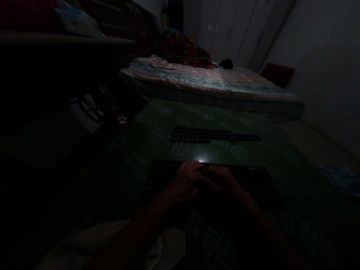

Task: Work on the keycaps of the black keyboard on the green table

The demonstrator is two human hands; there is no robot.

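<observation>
The room is very dark. My left hand and my right hand rest close together on a dark keyboard body lying on a green mat printed with globe marks. Both hands have their fingers curled, pinching something small and thin between them that I cannot make out. Rows of loose dark keycaps lie laid out on the mat just beyond the keyboard.
A mattress with a striped sheet lies beyond the mat, with a heap of red patterned cloth and a dark red cushion on it. A metal frame stands at left. White cloth covers my lap.
</observation>
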